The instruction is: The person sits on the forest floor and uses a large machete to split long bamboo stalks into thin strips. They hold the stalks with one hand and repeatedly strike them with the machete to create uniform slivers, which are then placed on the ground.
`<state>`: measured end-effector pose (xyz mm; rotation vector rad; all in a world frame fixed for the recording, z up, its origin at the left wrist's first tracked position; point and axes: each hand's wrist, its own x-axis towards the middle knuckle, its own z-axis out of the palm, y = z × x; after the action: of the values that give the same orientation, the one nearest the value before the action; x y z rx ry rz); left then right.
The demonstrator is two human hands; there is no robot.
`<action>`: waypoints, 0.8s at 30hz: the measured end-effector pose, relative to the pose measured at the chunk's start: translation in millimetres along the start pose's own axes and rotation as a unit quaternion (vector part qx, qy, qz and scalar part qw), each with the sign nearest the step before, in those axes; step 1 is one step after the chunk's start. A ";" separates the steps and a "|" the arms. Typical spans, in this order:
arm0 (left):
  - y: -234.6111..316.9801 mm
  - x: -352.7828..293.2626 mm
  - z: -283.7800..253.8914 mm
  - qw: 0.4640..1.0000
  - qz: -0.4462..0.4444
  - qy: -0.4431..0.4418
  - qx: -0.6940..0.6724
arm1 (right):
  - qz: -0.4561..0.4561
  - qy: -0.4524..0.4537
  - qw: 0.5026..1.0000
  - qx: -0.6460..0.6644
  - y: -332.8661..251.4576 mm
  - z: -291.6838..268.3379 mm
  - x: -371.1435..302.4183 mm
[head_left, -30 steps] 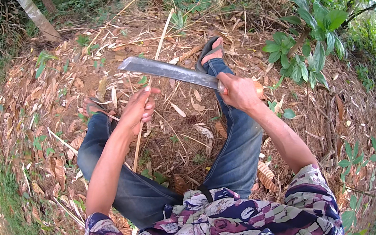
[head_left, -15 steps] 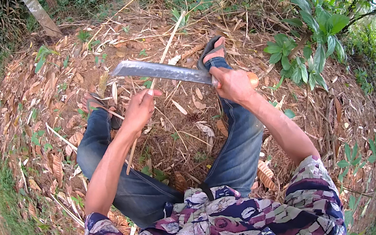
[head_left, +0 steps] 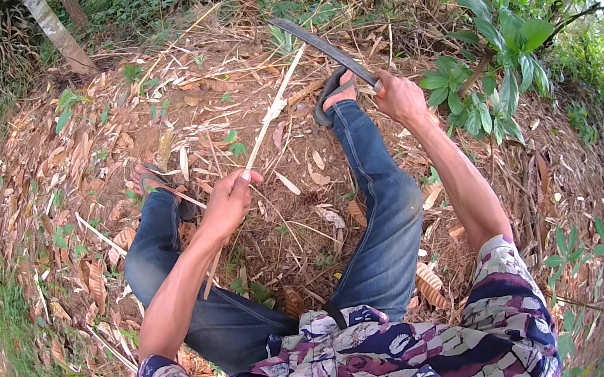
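My left hand (head_left: 227, 204) is closed round a thin pale wooden stick (head_left: 268, 124), with the thumb lying along it. The stick slants up and away from me, and its lower end sticks out below the fist near my left thigh. A whitish shaving clings partway up it. My right hand (head_left: 403, 98) grips the handle of a machete (head_left: 324, 48), out beyond my right foot. The long dark blade points left, its tip near the stick's far end; whether the two touch I cannot tell. Most of the handle is hidden in my fist.
Dry leaves, wood chips and loose sticks cover the sloping soil (head_left: 108, 166). My jeans-clad legs (head_left: 385, 210) are spread, with sandals on both feet. A leafy green plant (head_left: 495, 69) stands at the far right, and a pale tree trunk (head_left: 53, 15) leans at the far left.
The machete has moved away from me, from across the stick's middle toward its far end, and its blade has tilted. My left hand has shifted slightly nearer to me, still holding the stick.
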<state>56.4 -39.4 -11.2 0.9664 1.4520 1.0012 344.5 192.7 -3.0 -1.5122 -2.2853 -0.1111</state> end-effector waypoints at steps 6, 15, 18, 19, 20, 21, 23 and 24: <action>10.9 10.9 -2.0 0.997 -0.015 -0.047 -0.060 | -0.149 -0.029 0.988 0.009 -8.9 -8.6 -27.5; 1.9 17.2 -5.0 0.982 -0.013 -0.068 -0.176 | -0.261 -0.027 0.963 0.065 -54.5 -12.1 -63.1; 1.6 18.1 -4.7 0.981 -0.017 -0.058 -0.186 | -0.273 -0.038 0.958 0.076 -62.4 -9.7 -69.2; 1.7 18.7 -3.5 0.980 -0.024 -0.054 -0.190 | -0.278 -0.043 0.957 0.076 -64.0 -8.1 -70.8; 1.0 18.8 -2.3 0.981 -0.030 -0.035 -0.190 | -0.283 -0.046 0.955 0.077 -66.3 -6.7 -72.0; 0.0 19.0 -0.8 0.981 -0.035 -0.016 -0.190 | -0.284 -0.054 0.955 0.073 -68.7 -6.1 -72.9; -2.0 16.8 -2.0 0.985 -0.027 -0.003 -0.171 | -0.294 -0.045 0.952 0.074 -71.3 -5.0 -72.4; -1.8 15.0 -3.1 0.988 -0.016 -0.013 -0.153 | -0.299 -0.040 0.950 0.075 -72.2 -4.5 -71.6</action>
<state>51.8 -26.1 -17.3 0.7264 1.2433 1.1444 305.0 99.5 -14.4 -0.7220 -2.6748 -0.0407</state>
